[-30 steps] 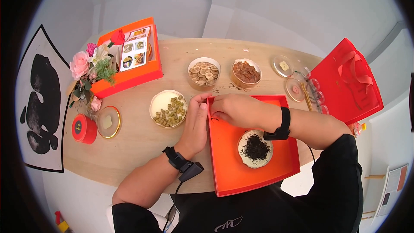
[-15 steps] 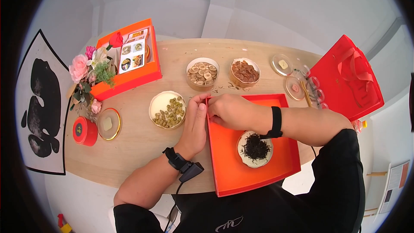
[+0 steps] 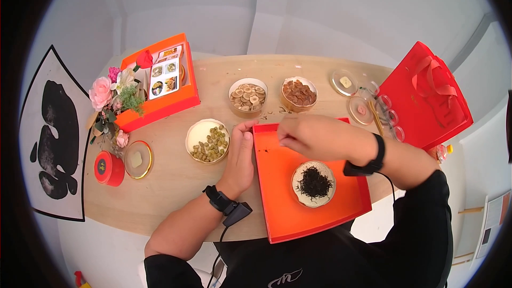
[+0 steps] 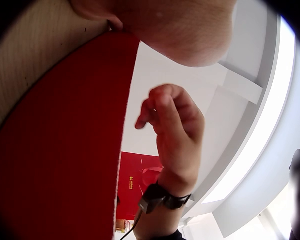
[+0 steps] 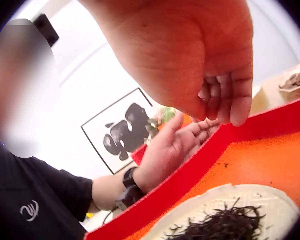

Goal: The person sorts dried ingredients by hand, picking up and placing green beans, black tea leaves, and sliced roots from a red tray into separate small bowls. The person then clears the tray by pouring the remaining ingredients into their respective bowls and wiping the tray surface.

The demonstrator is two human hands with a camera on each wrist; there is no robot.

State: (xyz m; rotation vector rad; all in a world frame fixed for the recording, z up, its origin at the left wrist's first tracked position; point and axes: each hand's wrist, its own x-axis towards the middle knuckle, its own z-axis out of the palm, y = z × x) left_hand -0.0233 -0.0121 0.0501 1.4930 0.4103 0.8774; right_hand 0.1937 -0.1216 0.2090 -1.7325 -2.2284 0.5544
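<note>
My left hand point(image 3: 238, 158) lies along the outside left wall of a red-rimmed orange box lid point(image 3: 274, 208), fingers extended and touching its far left corner. Above the lid's far part is my right hand point(image 3: 303, 134), its fingers curled in and thumb bent toward the index finger in the left wrist view; no object shows between them. Inside the lid stands a cream bowl point(image 3: 299, 196) heaped with dark, thin, twisted tea leaves point(image 3: 314, 182). A few dark crumbs point(image 3: 265, 150) lie on the orange floor by the far left corner.
Left of the lid is a bowl of green buds point(image 3: 211, 145). Behind stand bowls of pale round slices point(image 3: 248, 95) and brown dried pieces point(image 3: 299, 92). Small clear containers point(image 3: 392, 117) and a red bag point(image 3: 432, 96) are right; a flower-decked orange box point(image 3: 160, 108) and red tin point(image 3: 109, 168) are left.
My right hand has drawn back from the lid's far left corner, moving right and up off the lid. The left hand keeps its place at the wall.
</note>
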